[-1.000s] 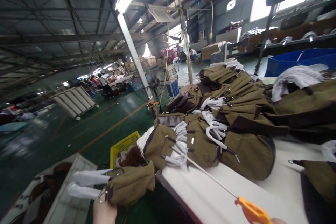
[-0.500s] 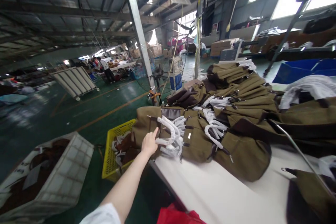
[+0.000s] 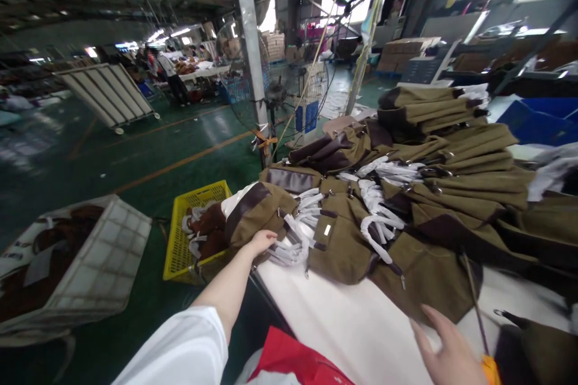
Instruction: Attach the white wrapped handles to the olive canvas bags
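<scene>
Olive bag (image 3: 253, 216) with dark trim lies at the left end of the white surface (image 3: 311, 301), beside the yellow crate (image 3: 174, 234). I see my left hand (image 3: 263, 242) at its front, fingers close together, near white-wrapped handles (image 3: 295, 249); I can't tell whether they grip the cloth. On my right hand (image 3: 445, 343), the digits I can see stand wide apart over the near part of the surface. An orange handle (image 3: 490, 368) with a thin rod sits just beside it; from here I can't tell if that hand holds it. More olive bags (image 3: 460, 156) are heaped behind.
</scene>
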A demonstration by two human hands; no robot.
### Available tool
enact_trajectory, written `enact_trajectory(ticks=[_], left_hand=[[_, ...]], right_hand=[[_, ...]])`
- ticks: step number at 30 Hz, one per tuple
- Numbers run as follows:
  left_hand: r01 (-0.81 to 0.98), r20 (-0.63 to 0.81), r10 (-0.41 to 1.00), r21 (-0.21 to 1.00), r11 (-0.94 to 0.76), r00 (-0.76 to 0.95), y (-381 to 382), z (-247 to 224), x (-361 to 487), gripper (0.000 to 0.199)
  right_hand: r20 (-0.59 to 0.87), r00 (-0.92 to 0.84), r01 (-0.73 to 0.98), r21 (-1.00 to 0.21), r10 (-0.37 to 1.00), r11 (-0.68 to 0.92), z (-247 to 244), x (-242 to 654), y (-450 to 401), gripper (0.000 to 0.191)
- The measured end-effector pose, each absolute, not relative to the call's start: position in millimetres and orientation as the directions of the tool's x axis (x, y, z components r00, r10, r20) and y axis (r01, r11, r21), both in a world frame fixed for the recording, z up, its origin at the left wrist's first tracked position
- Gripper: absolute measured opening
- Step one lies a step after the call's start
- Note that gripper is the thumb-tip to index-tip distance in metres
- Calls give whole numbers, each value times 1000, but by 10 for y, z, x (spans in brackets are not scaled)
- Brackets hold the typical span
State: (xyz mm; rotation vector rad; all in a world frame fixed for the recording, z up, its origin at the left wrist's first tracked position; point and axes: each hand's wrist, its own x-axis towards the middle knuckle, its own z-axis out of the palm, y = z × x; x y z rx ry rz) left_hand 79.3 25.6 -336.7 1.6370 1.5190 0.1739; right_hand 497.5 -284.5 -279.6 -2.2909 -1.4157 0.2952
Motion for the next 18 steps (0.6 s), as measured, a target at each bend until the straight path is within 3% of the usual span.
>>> enact_trajectory(ticks=[2,8,13,18], left_hand=[[658,-500,832,714,239,240,410,-3509,720,38],[487,-602,775,744,457,192,633,-3818,727,35],[404,-628,749,754,518,211,710,-3854,690,35],[391,-630,750,754,528,203,720,-3794,713,32]], right_hand=[[48,306,838,-488,951,-245,-2766,4637,-2126,53],[-230,-15,882,-461,973,-96,-2827,3612,-301,44],[-395,-32,954,-287,918,-90,-3213,3116,158,41],[-380,10,974,-207,925,-96,-3173,3135,12,34]])
